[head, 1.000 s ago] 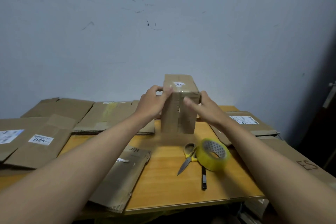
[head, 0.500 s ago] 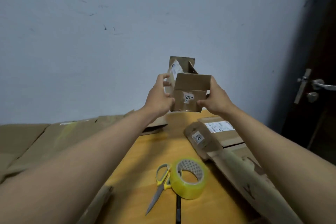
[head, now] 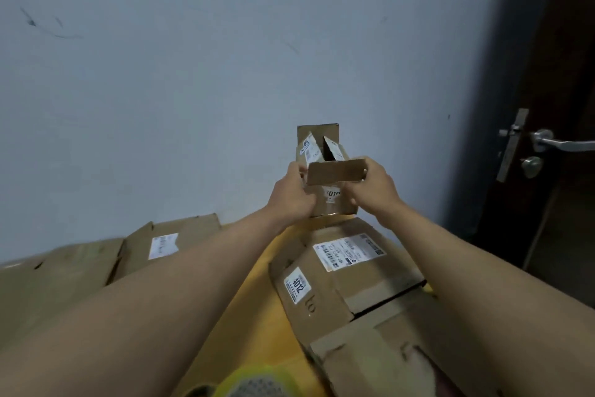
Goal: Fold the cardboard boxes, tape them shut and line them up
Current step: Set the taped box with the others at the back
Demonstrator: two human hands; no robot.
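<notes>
far left there's a pile of flattened cardboard boxes [head: 58, 271] lying against the wall, and just beside it another flat one with a white shipping label [head: 163, 246] on top. the wooden table [head: 257, 325] shows as a yellow strip running between the two forearms. at the bottom edge you can just catch the top of the yellow tape roll [head: 254, 383], pretty blurry.

middle of the shot: the small cardboard box [head: 331, 200] is held up off the table in front of the wall, top end open, flaps sticking up, the near flap folded out toward the camera. left hand [head: 291, 195] is wrapped around its left side, fingers curled onto it. right hand [head: 373, 187] grips the right side, fingers curled at the near flap's right end.

below and to the right sits a flattened box with a 4012 sticker [head: 297, 285] and a bigger shipping label, resting on more flat cardboard. far right is a dark door with a metal door handle [head: 553, 143].
</notes>
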